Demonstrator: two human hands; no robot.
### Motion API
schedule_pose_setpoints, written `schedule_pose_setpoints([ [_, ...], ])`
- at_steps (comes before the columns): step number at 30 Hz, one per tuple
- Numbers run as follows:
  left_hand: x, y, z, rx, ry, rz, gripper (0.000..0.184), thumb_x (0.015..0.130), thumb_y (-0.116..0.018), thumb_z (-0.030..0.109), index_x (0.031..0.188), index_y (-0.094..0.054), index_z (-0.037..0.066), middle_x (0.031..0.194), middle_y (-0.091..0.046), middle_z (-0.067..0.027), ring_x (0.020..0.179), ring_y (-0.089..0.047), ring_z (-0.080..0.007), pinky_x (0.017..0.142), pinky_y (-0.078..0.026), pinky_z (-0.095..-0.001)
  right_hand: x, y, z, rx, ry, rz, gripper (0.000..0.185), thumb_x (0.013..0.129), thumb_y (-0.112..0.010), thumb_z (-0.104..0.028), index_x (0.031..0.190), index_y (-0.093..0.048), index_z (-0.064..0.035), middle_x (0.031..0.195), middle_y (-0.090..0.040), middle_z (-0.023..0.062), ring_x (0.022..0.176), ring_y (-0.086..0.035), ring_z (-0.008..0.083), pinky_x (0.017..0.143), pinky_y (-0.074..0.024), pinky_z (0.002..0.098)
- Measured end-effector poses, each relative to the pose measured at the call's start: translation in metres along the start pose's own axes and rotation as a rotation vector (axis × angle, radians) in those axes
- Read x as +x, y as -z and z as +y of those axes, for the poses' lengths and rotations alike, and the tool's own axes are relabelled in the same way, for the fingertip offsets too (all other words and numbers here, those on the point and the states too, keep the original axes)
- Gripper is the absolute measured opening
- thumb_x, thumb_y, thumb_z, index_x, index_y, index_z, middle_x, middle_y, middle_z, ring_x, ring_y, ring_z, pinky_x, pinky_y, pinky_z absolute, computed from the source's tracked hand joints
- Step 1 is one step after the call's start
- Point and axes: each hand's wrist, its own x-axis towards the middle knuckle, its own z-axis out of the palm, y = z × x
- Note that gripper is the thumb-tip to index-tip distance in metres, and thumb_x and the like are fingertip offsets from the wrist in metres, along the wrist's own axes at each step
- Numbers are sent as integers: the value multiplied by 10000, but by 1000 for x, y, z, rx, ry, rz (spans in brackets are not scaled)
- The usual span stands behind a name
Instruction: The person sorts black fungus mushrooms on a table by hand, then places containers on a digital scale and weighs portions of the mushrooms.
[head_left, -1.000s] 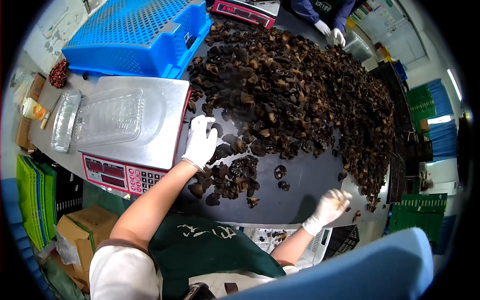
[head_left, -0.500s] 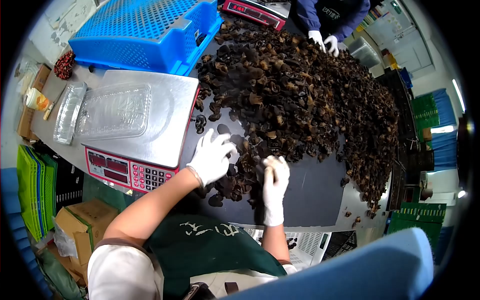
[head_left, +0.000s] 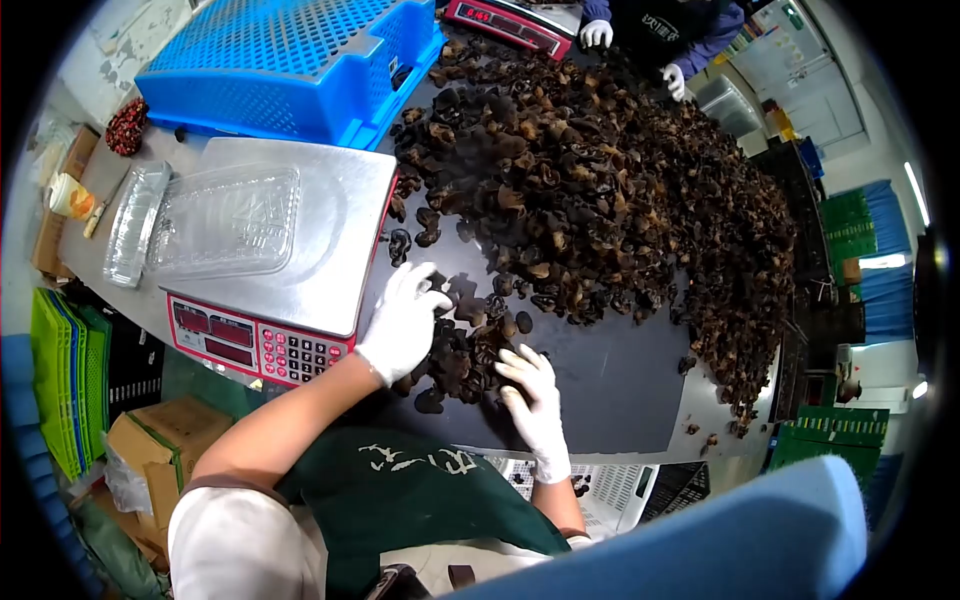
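A small heap of wood ear mushrooms (head_left: pixel 465 362) lies on the dark mat (head_left: pixel 625 385), between my two white-gloved hands. My left hand (head_left: pixel 402 322) rests at the heap's left side, fingers apart, beside the scale. On the heap's right edge is my right hand (head_left: pixel 537 402), its fingers stretched out and thumb apart, touching the mushrooms; nothing shows in its grasp. Beyond both hands spreads a large pile of wood ear mushrooms (head_left: pixel 590 190). To the left stands a digital scale (head_left: pixel 345 230) with a clear plastic tray (head_left: pixel 230 220) on its plate.
A blue crate (head_left: pixel 270 105) stands behind the scale, near a second, red scale (head_left: pixel 505 28). Across the pile, a co-worker's gloved hands (head_left: pixel 597 34) are apart. Another clear container (head_left: pixel 138 225) lies at left. A white basket (head_left: pixel 610 495) sits below the table's front edge.
My right hand has moved toward me and its curled fingers have straightened. My left hand has shifted slightly left. The co-worker's hands have drawn apart, one going toward the red scale.
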Motion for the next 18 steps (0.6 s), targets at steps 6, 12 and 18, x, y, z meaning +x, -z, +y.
schedule_pose_setpoints([
  [6, -79, 24, 29, 63, 190, -253, 1007, 712, -775, 375, 1493, -241, 32, 1499, -88, -388, 1392, -111, -563, 1138, -182, -570, -42, 16, 36, -141, -128, 182, 805, 629, -847, -249, 1330, -514, -36, 1410, -470, 171, 1324, -397, 359, 1121, -284, 460],
  [12, -92, -4, 13, 192, 227, -385, 1255, 654, -782, 554, 1539, -57, 40, 1507, 24, -409, 1400, -1, -583, 1142, -65, -598, -50, -6, 28, -469, -151, -17, 1195, 580, -829, -558, 1454, -289, 51, 1483, -336, 255, 1417, -223, 443, 1161, -93, 570],
  [18, -61, -37, 5, -87, 55, -105, 1230, 592, -855, 469, 1528, -167, 65, 1540, -133, -296, 1440, -116, -468, 1170, -126, -555, -11, -51, 5, -274, 0, 31, 1202, 582, -877, -421, 1455, -220, 80, 1475, -303, 303, 1386, -286, 439, 1154, -218, 510],
])
